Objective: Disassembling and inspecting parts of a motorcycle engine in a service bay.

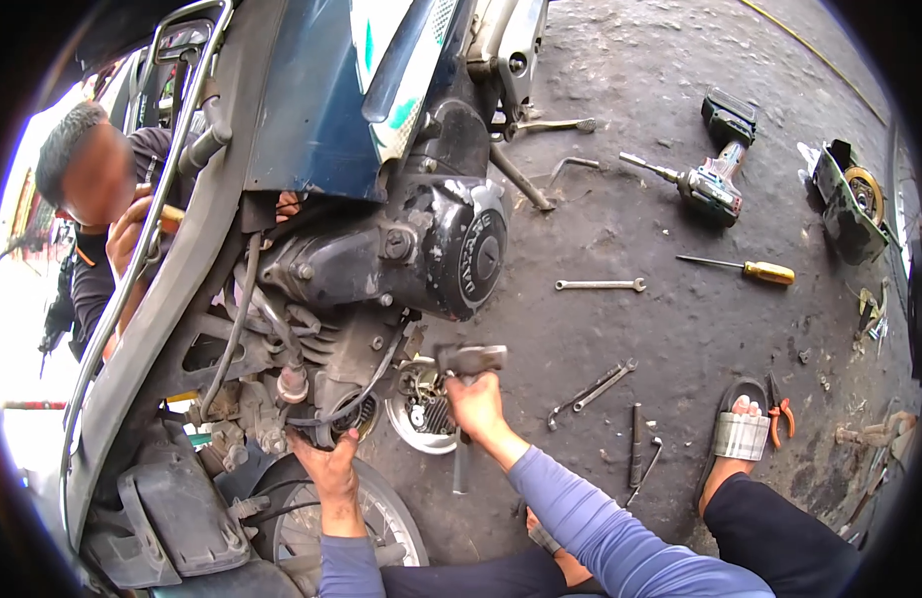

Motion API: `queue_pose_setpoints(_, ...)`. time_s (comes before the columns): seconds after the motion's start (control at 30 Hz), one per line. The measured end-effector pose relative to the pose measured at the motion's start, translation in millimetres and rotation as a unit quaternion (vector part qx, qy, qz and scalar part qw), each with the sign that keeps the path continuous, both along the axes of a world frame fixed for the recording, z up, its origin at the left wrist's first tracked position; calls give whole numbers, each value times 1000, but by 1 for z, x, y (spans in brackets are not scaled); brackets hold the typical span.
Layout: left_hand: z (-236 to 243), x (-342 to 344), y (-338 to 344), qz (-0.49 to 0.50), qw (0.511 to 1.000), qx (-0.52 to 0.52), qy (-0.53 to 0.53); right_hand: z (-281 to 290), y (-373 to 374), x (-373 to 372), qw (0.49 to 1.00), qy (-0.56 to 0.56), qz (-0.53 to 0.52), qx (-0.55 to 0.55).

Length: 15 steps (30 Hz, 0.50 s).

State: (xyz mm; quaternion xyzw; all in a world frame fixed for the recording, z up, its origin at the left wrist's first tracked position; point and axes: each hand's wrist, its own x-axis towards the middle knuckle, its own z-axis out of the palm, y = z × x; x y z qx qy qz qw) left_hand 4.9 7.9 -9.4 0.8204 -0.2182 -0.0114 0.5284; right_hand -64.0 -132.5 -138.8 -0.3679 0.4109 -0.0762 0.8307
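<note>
My right hand [476,404] grips a hammer [472,358], its metal head up and slightly blurred, its handle running down below my fist. My left hand [327,463] is at the underside of a motorcycle engine [356,264], fingers and thumb closed about a round, dark opening [353,413] in its cylinder part. My fingertips there are partly hidden. Beside the hammer, a round white bowl [418,442] holds small metal parts.
Around the floor lie a cordless drill [715,189], a yellow-handled screwdriver [768,271], a combination wrench [601,285], more wrenches [603,388], orange-handled pliers [780,423] and an engine cover [852,214]. Another person [112,249] is across the motorcycle, hand raised. A wheel [376,508] stands below.
</note>
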Motion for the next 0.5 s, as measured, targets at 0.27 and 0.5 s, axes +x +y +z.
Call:
queue_pose_setpoints(0.27, 1, -2, -2, -7, 1000, 16, 7, -34, 32, 3, 996, -3, 34, 80)
queue_pose_setpoints(0.5, 3, -4, -5, 1, 1000, -1, 6, -3, 11, 7, 998, 35, 48, 13)
